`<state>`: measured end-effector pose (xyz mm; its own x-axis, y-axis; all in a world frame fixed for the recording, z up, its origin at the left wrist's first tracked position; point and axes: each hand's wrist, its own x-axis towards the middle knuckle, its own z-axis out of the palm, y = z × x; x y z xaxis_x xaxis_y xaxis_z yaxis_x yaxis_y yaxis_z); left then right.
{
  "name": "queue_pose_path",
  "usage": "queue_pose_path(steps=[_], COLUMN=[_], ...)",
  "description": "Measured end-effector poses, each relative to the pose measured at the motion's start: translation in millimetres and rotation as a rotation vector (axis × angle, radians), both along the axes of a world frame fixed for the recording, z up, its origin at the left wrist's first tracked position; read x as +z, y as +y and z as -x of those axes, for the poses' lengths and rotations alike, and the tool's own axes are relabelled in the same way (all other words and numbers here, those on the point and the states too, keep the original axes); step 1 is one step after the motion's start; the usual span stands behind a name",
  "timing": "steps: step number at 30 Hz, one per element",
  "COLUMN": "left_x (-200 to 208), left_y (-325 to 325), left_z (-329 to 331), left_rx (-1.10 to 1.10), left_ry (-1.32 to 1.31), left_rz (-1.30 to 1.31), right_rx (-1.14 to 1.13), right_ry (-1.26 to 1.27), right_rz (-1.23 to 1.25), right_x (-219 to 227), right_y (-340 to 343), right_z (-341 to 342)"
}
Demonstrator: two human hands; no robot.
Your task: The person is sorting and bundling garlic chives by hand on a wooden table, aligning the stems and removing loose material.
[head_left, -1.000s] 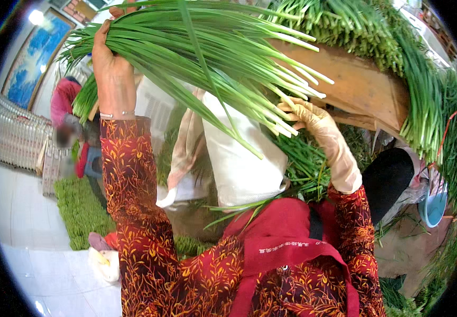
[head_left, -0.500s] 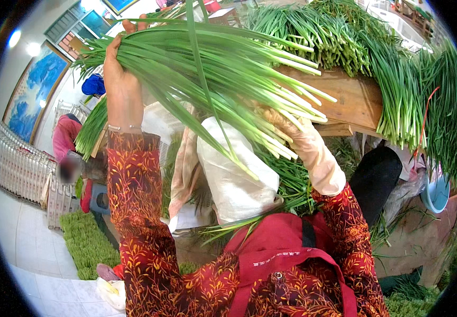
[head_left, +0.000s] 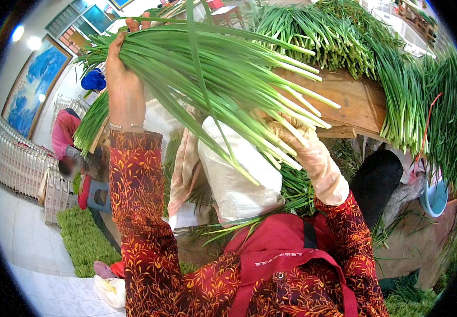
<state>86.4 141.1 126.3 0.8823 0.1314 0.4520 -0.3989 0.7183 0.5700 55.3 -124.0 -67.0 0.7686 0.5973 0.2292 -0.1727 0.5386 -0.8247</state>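
Person's right hand (head_left: 287, 136) hemmed in: stalk bunch (head_left: 202, 68) over it, white sack (head_left: 244, 185) lower left, black-clad leg (head_left: 376, 177) farther right. Bare wooden bench top (head_left: 358, 103) leaves passing room; green piles (head_left: 339, 42) block beyond.

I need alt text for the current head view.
A person's left hand holds a bunch of long green stalks by the leafy end, with the gloved right hand at its pale stem ends. Below is a white sack; more bundles lie on a wooden table, upper right.

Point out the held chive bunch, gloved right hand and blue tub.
Held chive bunch (head_left: 225, 84): head view, middle of the leaves.
Gloved right hand (head_left: 285, 135): head view, glove between the stalks.
Blue tub (head_left: 435, 198): head view, side wall.
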Motion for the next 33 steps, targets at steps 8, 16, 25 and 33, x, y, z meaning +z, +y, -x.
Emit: queue_pose_path(steps=[8,16,25,33], left_x=[-3.0,-5.2,-4.4,-12.9], left_y=[6.4,-7.4,4.2,8.8], left_z=[4.1,6.3,4.2,-2.8], left_rx=[-0.019,0.203,-0.059,-0.130], left_ry=[0.035,0.018,0.109,0.042], left_rz=[0.018,0.008,0.072,0.034], right_rx=[0.055,-0.129,-0.109,-0.209], right_ry=[0.073,-0.046,-0.108,-0.065], right_rz=[-0.257,-0.165,-0.112,0.049], right_x=[25.2,23.6,42.8,46.1], right_y=[-4.1,-0.5,-5.9,-2.9], right_z=[16.4,2.5,2.2,2.4])
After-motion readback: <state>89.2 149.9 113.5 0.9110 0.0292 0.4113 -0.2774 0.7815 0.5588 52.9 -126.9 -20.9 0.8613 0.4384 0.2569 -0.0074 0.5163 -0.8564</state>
